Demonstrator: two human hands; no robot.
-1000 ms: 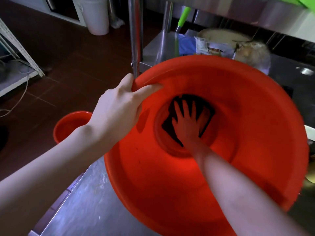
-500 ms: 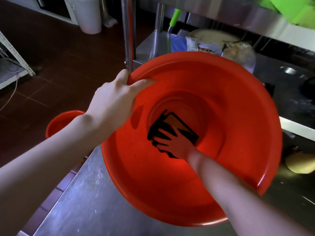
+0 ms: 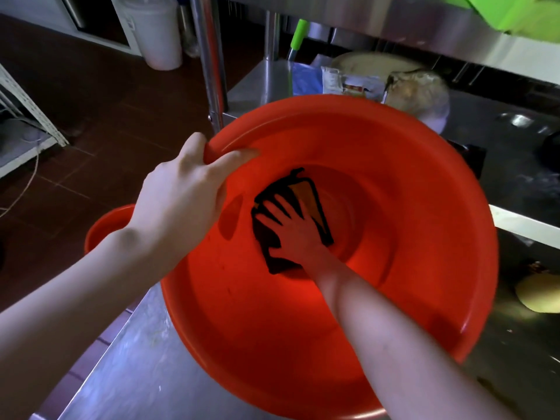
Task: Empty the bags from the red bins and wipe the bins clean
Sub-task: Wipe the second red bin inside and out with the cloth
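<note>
A big red bin (image 3: 409, 213) stands tilted toward me on the steel table (image 3: 127, 374). My left hand (image 3: 181, 195) grips its left rim, thumb inside and fingers over the edge. Deep inside, my right hand (image 3: 291, 228) presses a dark cloth (image 3: 269, 250) with spread, straight fingers against the lower left of the bin's wall near the bottom. An orange patch of the cloth shows beside the fingers. No bag is seen in this bin.
A second, smaller red bin (image 3: 103, 225) sits on the floor under my left forearm. A steel post (image 3: 209, 62) rises just behind the big bin. Bagged goods (image 3: 415, 92) lie on the shelf behind. A white bucket (image 3: 154, 31) stands far left.
My right hand slid the cloth from the middle of the bin's bottom toward the lower left wall. The left hand kept its grip on the rim while the bin shifted slightly.
</note>
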